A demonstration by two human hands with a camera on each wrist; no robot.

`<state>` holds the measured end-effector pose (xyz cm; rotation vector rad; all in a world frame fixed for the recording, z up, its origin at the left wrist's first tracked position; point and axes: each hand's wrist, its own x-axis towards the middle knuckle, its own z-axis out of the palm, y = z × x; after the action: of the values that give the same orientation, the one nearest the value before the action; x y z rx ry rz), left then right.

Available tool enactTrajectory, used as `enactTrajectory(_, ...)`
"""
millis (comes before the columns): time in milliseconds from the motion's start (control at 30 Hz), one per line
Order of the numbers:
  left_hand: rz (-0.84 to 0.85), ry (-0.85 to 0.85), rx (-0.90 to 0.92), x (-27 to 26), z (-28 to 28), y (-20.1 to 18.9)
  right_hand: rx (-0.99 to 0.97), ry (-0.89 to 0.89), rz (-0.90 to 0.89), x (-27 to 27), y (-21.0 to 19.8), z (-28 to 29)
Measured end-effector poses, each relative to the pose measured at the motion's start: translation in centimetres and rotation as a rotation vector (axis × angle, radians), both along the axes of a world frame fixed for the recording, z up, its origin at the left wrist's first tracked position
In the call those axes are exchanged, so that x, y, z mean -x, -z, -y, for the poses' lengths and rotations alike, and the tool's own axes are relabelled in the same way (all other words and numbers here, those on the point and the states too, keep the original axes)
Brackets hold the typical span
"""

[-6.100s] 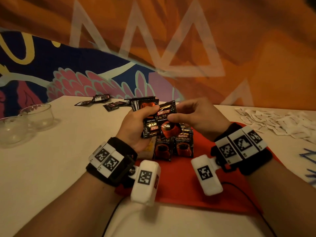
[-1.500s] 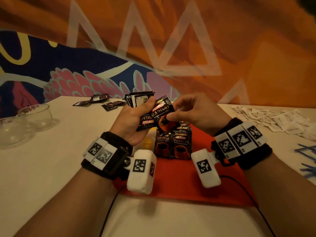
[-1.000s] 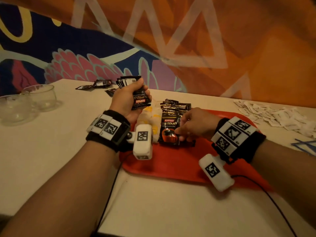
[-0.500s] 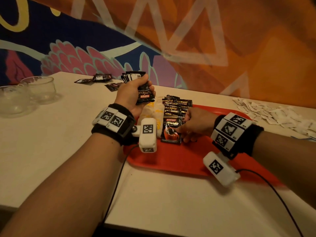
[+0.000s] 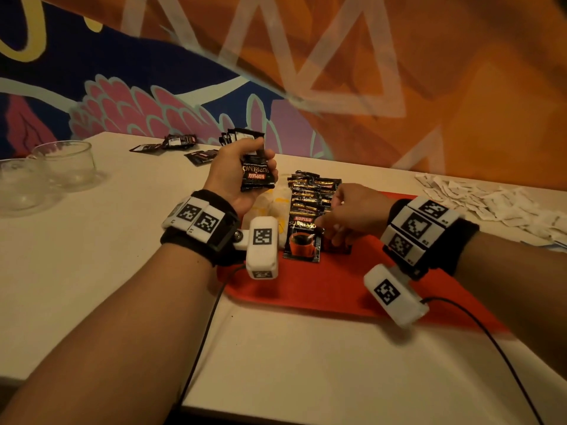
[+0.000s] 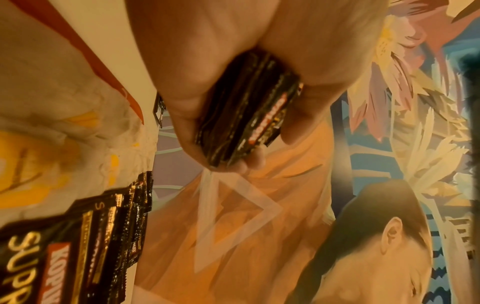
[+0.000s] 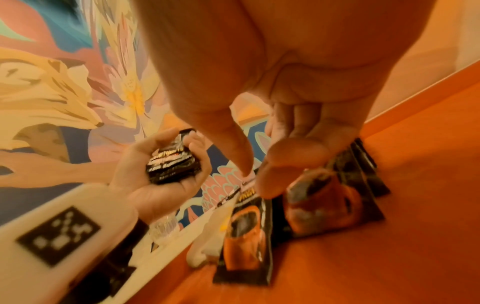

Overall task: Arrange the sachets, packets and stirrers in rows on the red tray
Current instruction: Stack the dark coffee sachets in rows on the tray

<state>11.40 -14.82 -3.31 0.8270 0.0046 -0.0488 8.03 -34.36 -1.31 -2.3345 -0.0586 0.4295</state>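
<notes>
black coffee sachets half laid on the red tray

black glossy coffee sachets (image 5: 310, 207) lie in overlapping rows on the flat red plastic tray (image 5: 331, 286); left hand (image 5: 236, 176) clenches a spare stack of sachets (image 5: 256, 174) above the table; right hand (image 5: 349, 214) hovers over the nearest sachet, fingers loosely curled, grasping nothing; a careless brush could skew the overlapped row, i judge; white paper packets (image 5: 491, 204) lie well apart at right, clear glass bowls (image 5: 61, 167) at left; nothing blocks the tray.
</notes>
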Motion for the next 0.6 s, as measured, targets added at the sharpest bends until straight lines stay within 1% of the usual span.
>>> enactTrajectory(67, 0.008, 0.009, 0.016, 0.2, 0.2, -0.1, -0.027, 0.003, 0.065, -0.6, -0.4, 0.4)
enactTrajectory(133, 0.027, 0.011, -0.013, 0.4, 0.5, -0.2, -0.081, 0.006, 0.129, -1.2, -0.9, 0.6)
enactTrajectory(300, 0.094, -0.034, -0.253, 0.8, 1.3, -0.3, -0.293, -0.037, 0.284, -2.5, -1.6, 0.4)
enactTrajectory(367, 0.149, -0.043, -0.305, 0.9, 1.7, -0.3, -0.348, -0.05, 0.344, -2.7, -1.8, 0.0)
enactTrajectory(500, 0.201, 0.029, -0.317, 1.1, 2.3, 0.0, -0.424, -0.073, 0.394, -3.1, -2.0, -0.5)
enactTrajectory(600, 0.184, 0.03, -0.272, 1.5, 2.7, -0.1, -0.49, -0.071, 0.437, -2.9, -1.9, -0.4)
